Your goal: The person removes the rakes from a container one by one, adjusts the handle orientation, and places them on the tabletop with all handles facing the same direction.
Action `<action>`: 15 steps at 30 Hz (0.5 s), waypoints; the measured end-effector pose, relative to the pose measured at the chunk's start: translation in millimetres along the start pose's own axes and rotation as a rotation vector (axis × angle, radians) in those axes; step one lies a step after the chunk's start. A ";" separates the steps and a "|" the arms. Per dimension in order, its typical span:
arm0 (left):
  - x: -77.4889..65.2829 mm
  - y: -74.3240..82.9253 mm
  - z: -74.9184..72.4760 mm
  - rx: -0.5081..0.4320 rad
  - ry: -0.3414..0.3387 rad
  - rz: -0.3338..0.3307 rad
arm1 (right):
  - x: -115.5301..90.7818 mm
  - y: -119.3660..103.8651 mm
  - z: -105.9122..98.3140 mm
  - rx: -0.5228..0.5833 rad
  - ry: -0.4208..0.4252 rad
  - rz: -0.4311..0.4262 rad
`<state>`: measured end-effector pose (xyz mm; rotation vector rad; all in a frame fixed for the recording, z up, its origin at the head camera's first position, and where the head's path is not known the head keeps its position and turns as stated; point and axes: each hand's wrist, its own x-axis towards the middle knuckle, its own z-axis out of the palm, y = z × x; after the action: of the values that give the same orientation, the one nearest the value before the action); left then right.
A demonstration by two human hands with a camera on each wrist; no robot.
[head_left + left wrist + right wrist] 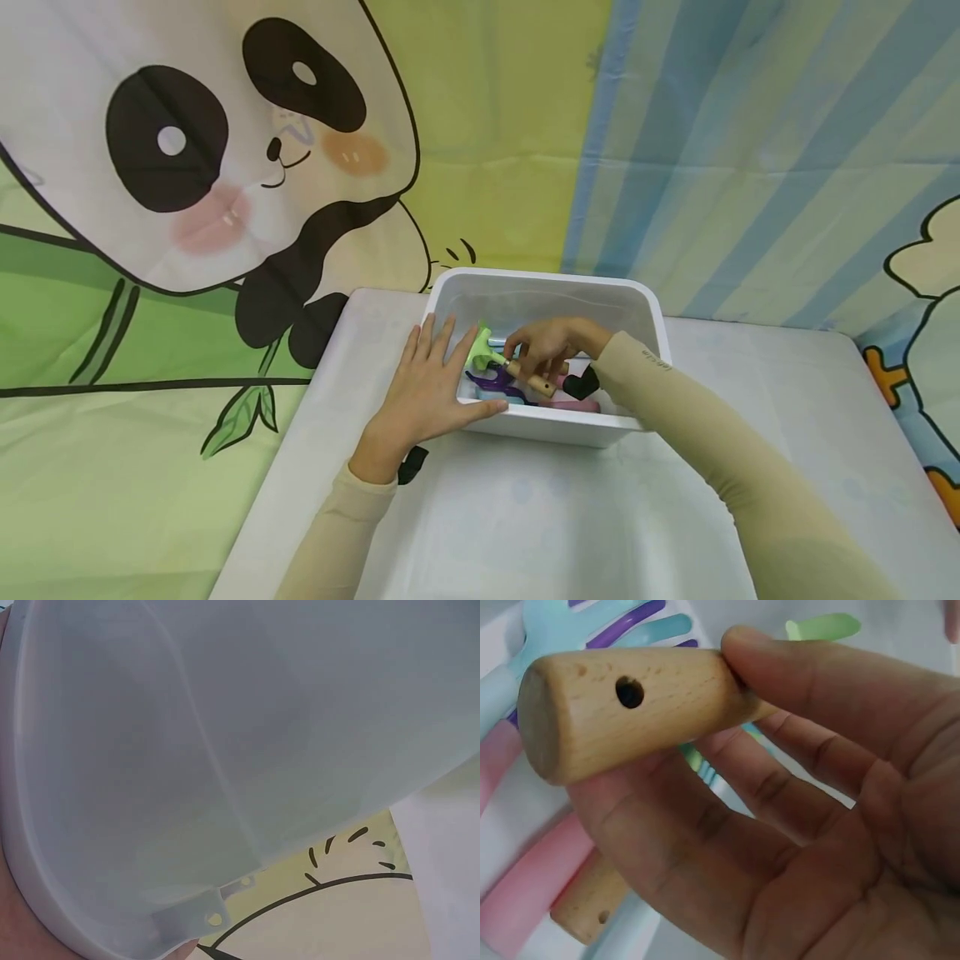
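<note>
My right hand (546,346) reaches down inside a white plastic bin (540,427). It pinches the wooden handle (622,705) of a tool between thumb and fingers; a hole runs through the handle near its blunt end. In the head view a light green head (482,350) shows at the handle's far end. The left hand (429,383) lies over the bin's left front corner, fingers spread straight and thumb along the front rim. The left wrist view is mostly filled by the bin's wall (225,750).
Beneath the held handle lie a purple pronged utensil (495,381), a light blue pronged one (559,630), pink handles (540,877) and another wooden handle (592,900). The bin stands on a white-covered table (525,517), against a printed panda curtain (487,167).
</note>
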<state>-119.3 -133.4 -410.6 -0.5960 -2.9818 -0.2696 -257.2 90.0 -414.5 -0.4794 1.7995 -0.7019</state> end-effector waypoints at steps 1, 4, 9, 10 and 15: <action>0.1 0.0 0.0 0.000 0.002 0.000 | -2.6 -1.4 -0.1 0.000 0.006 0.005; 0.5 0.0 0.1 0.003 0.007 0.002 | -10.9 -3.0 -1.6 0.012 0.018 0.002; 0.2 0.3 0.1 0.004 0.015 0.002 | -33.1 -2.6 -6.3 0.057 0.064 -0.057; 0.1 0.3 0.1 0.003 0.014 0.001 | -39.4 -2.5 -7.6 0.070 0.073 -0.075; 0.1 0.6 0.2 0.003 0.013 0.001 | -75.1 0.2 -17.6 0.080 0.106 -0.148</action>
<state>-119.1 -132.7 -410.7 -0.5934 -2.9692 -0.2678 -249.4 141.3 -357.5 -0.5342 1.8402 -0.9131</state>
